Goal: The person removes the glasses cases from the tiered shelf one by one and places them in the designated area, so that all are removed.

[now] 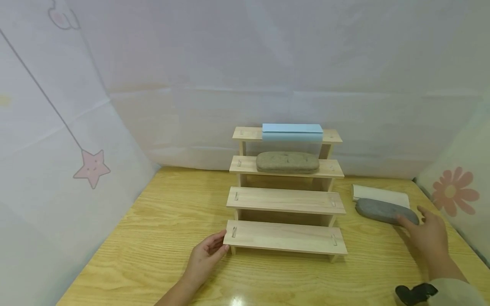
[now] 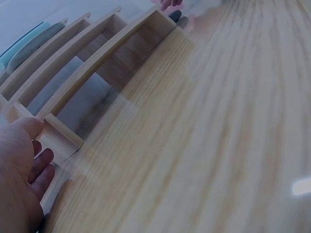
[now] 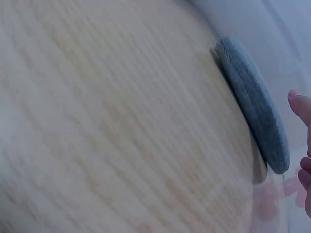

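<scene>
A stepped wooden display rack [image 1: 285,236] stands on the table. My left hand [image 1: 204,260] holds the left end of its lowest step, thumb at the front corner; the left wrist view shows the other fingers [image 2: 43,170] bent beside the rack's side. On the right lies a grey glasses case [image 1: 383,211], long and rounded. My right hand [image 1: 430,233] hovers at the case's right end, thumb and fingers spread. In the right wrist view a gap shows between the thumb [image 3: 300,103] and the grey case [image 3: 255,104].
A light blue folded case [image 1: 292,132] lies on the rack's top step. An olive-brown glasses case [image 1: 287,162] sits one step lower. Behind the grey case lies a cream case [image 1: 380,195]. White printed sheets [image 1: 229,102] enclose the wooden table [image 1: 160,238] at back and sides.
</scene>
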